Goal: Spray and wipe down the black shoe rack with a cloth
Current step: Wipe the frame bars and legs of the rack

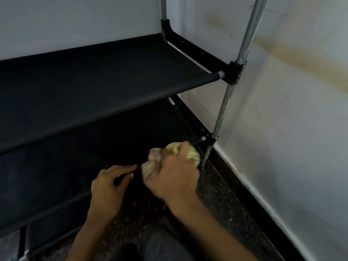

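The black shoe rack (98, 76) stands against a pale wall (301, 110), its fabric shelves running with their long axis from the lower left of the view up toward the right, where grey metal posts (222, 113) rise through black corner joints. Two shelves are plainly in view, one above the other, and a third, lower edge shows at the bottom left. The right hand (173, 176) has its fingers curled round a bunched yellow cloth (188, 151), a firm closed grip, and presses it onto the front bar of the lower shelf close to the right-hand post; hand and cloth are blurred. The left hand (111, 183) sits just beside it on the same front bar (124, 177), thumb above and fingers wrapped under, a narrow grip holding the bar itself. The bar runs from beneath the left hand up and to the right, passing under the cloth to the corner joint. Below the rack lies a dark speckled floor (222, 194), edged by a black skirting strip along the wall. The person's knee in dark trousers (162, 245) shows at the bottom between the forearms.
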